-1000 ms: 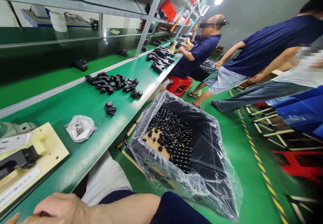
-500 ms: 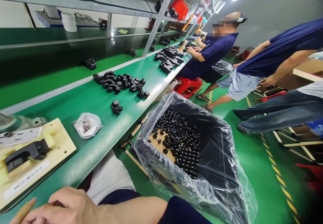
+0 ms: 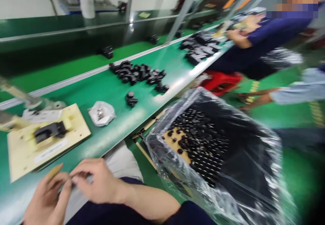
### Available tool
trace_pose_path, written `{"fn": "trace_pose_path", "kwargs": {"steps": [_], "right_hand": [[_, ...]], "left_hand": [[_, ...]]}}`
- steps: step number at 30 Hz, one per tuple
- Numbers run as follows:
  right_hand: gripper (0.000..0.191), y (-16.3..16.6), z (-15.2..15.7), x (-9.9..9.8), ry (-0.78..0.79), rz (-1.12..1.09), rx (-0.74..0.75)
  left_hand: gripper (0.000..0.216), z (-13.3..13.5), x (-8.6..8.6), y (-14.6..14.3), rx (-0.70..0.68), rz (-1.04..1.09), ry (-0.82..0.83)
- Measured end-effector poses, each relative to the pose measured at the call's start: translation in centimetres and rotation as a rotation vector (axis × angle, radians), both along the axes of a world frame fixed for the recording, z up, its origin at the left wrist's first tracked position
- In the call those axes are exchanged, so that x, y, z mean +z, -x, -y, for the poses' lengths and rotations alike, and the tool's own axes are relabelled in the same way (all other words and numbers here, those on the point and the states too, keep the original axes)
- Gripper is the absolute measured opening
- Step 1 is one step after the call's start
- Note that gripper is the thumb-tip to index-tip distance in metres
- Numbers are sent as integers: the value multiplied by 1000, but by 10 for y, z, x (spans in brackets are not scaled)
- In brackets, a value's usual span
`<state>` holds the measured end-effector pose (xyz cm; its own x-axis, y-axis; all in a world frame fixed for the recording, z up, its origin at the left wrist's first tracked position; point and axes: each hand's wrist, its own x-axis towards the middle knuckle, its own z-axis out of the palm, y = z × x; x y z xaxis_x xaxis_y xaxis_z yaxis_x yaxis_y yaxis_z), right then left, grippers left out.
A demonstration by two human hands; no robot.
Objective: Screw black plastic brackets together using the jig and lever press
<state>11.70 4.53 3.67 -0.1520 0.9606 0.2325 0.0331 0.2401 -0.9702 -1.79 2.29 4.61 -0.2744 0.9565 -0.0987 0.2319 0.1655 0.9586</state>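
Note:
My left hand (image 3: 44, 199) and my right hand (image 3: 98, 182) meet at the bottom left, just off the green bench's near edge (image 3: 111, 140). Their fingertips pinch together on something small and blurred that I cannot name. A tan, stick-like shape (image 3: 53, 171) pokes up by the left fingers. Just beyond the hands, a cream jig plate (image 3: 76, 130) lies on the bench with a black part (image 3: 49, 132) seated in it. A small clear bag of metal bits (image 3: 101, 113) lies right of the plate. To my right, a plastic-lined box (image 3: 254, 171) holds many small black knobs (image 3: 203, 143).
One black part (image 3: 131, 99) sits alone on the bench, with a heap of black parts (image 3: 139, 73) behind it and another heap (image 3: 200, 47) farther along. A co-worker's arm (image 3: 256, 37) reaches over the bench above a red stool (image 3: 220, 81). Shelving runs along the back.
The view has swung left and down. My left hand has come into sight, and the right hand has lifted to meet it, fingertips together.

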Motion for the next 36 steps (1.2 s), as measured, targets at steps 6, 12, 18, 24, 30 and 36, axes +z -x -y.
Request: {"fn": "trace_pose_path", "kwargs": {"steps": [6,12,18,24,30,36], "right_hand": [[14,-12,-14,14,323,-279,-21],[10,-10,-17,10,413,-348,60],[9,-11,-18,10,429,-358,82],[9,-12,-19,8,387,-353,81],[16,-11,-16,0,124,-149,-33],[31,-6,-19,-9,-495,311,-289]], "left_hand": [[32,-25,26,-25,-120,219,-60],[27,-30,24,-20,-132,312,4],[32,-33,23,-17,-128,412,82],[34,-35,24,-20,-99,427,115],[31,-31,23,-20,-124,300,79],[28,-23,21,-27,-100,219,-3]]}}
